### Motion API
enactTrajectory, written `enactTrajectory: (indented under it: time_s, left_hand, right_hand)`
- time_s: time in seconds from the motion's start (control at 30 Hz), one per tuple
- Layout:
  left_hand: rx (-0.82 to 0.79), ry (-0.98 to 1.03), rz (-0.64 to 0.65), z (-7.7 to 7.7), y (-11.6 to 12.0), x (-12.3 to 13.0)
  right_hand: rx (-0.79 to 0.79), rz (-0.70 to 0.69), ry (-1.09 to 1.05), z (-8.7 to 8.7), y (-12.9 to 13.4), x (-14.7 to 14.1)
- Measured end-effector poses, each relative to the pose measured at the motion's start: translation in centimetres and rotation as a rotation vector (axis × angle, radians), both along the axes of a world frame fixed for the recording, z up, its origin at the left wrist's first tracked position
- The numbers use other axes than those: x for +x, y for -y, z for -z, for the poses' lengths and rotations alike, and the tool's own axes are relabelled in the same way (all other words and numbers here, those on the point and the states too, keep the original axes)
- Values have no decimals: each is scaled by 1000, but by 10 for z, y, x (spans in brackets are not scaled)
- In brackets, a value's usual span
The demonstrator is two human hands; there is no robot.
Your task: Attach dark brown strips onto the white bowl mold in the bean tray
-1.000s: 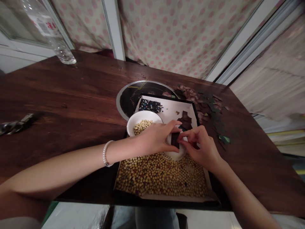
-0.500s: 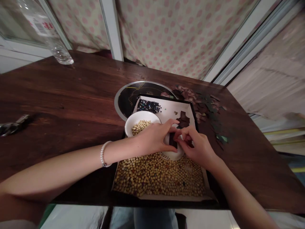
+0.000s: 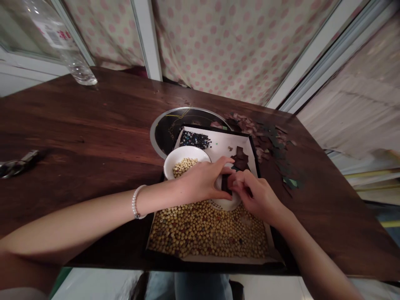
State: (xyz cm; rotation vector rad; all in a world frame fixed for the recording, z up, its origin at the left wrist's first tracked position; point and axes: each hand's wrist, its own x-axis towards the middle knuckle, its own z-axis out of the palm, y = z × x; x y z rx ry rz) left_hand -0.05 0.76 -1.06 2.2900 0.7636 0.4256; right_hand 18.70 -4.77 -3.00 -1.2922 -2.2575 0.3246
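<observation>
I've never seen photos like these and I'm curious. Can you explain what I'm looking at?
There's no robot here, just one person's two bare hands. A camera on the person's head looks forward and down, so every picture comes from there.

On the brown table is a tray. It has lots of yellowish beads, some small dark beads and a white bowl with pale beads inside. Scraps lie along the tray's right side, and a clear bottle is far left.

The left hand has thumb and finger around a small dark piece. The right hand has its fingertips at that piece too; exactly who grips it is hidden.
</observation>
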Motion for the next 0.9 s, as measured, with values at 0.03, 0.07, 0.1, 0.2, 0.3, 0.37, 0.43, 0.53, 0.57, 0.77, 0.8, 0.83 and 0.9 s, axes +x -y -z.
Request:
enactTrajectory:
  time_s: [0.03,0.07,0.1,0.2,0.3,0.37,0.43,0.53,0.57,0.77,0.8,0.83,0.9]
  left_hand:
    - [0,-1,-2,0,0,0]
    - [2,-5,-7,0,0,0]
    - [2,-8,-13,0,0,0]
    - [-13,-9,-19,0,0,0]
    - [-12,0,-5,1,0,0]
    - [2,-11,-8,1,0,0]
    - [13,-40,-24,1,0,0]
    - [18,-60,-35,0,0,0]
    - [22,-57,-32,0,1,0]
    - [146,-104,-34,5,1,-2]
    - [167,-109,-31,6,0,-2]
    - [183,-108,-27,7,0,-2]
    - [194,-85,-10,9,0,-2]
  right_hand:
    - [15,12,-4,0,0,0]
    - [37,30,-3,0,0,0]
    - [55,46,0,0,0,0]
    - [56,20,-11,1,-1,1]
    - [55,-12,-40,2,-1,0]
    - [61,12,-84,2,-1,-1]
    - [67,50,-218,1,-1,-2]
    - [101,82,-531,-8,-4,-3]
    - [117,72,-605,-13,-7,-4]
    - [79,-54,-513,-48,-46,-42]
    - [32,-87,-482,-51,-54,-49]
    - [-28,-130,-436,-52,-62,-55]
    - [-126,-173,-362,-52,-72,-61]
